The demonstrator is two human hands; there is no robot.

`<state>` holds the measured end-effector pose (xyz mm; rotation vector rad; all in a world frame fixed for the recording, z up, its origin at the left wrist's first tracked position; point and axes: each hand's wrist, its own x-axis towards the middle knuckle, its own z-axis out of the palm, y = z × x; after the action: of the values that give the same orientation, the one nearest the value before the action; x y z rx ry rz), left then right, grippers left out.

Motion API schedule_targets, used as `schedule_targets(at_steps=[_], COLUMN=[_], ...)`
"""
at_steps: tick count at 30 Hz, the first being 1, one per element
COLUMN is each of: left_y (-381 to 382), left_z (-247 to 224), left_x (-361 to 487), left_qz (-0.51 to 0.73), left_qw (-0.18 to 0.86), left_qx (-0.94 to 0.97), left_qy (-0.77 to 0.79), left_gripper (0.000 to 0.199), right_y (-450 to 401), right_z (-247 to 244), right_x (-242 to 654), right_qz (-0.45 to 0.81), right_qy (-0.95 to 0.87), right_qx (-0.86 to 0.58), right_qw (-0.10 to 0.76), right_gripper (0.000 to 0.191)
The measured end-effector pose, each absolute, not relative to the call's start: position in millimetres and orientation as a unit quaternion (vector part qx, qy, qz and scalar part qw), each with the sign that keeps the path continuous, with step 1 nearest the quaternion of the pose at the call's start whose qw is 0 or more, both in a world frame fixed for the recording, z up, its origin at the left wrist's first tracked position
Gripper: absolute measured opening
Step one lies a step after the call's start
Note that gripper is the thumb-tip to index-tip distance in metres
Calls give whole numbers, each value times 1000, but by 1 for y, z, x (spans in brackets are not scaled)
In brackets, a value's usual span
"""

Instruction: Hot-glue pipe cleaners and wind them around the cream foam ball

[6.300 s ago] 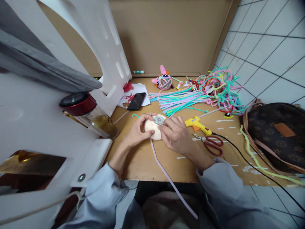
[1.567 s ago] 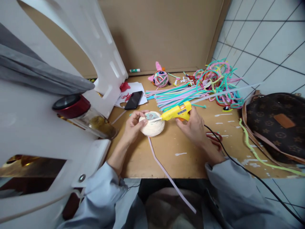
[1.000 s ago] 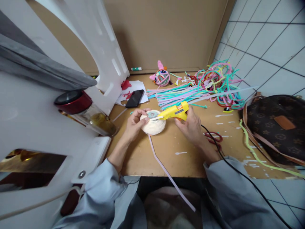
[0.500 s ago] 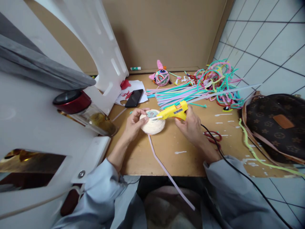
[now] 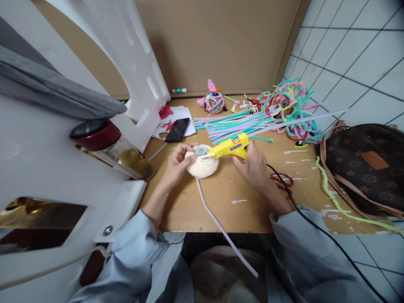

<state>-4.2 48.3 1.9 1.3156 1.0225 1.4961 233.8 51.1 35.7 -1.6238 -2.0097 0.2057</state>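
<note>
Pinching a mostly cord-covered ball (image 5: 204, 168), the left hand (image 5: 177, 163) borders a bluish patch (image 5: 201, 150) apparently left uncovered; the right hand (image 5: 253, 165) grips a hot-glue gun (image 5: 231, 147).

The gun (image 5: 233, 147) is yellow, its cord (image 5: 274, 169) black. The ball (image 5: 203, 168) is cream, ringed with fine lines, its top pale blue-green; the strip (image 5: 217, 223) is lilac. The bundle (image 5: 233, 128) mixes lilac and turquoise; the tangle (image 5: 292, 105) adds pink, yellow and red. The bag (image 5: 353, 181) is dark brown, printed with lighter star shapes. Phone (image 5: 177, 129) black, lid (image 5: 105, 141) red and black, sleeves (image 5: 135, 248) grey-blue, counter (image 5: 243, 219) tan with white smears.
</note>
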Motion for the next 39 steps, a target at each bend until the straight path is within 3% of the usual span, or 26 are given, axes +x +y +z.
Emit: schedule_targets(at_steps=[13, 23, 28, 34, 39], left_y=[48, 49, 49, 48, 47], left_z=[2, 2, 2, 2, 4], left_x=[-5, -6, -6, -6, -5], left_qz=[600, 602, 603, 603, 603], left_qw=[434, 442, 442, 452, 461], left_qx=[534, 528, 526, 520, 518], left_qy=[409, 404, 405, 401, 394], left_gripper=[42, 44, 43, 43, 42], right_y=[53, 68, 78, 90, 84], right_z=[37, 24, 30, 24, 18], right_x=[238, 242, 263, 288, 288], right_qz=[103, 196, 189, 157, 41], right_qy=[-741, -674, -633, -676, -716], right_qx=[-602, -585, -691, -709, -692], right_qw=[277, 405, 295, 126, 82], right_gripper=[37, 43, 48, 44, 52])
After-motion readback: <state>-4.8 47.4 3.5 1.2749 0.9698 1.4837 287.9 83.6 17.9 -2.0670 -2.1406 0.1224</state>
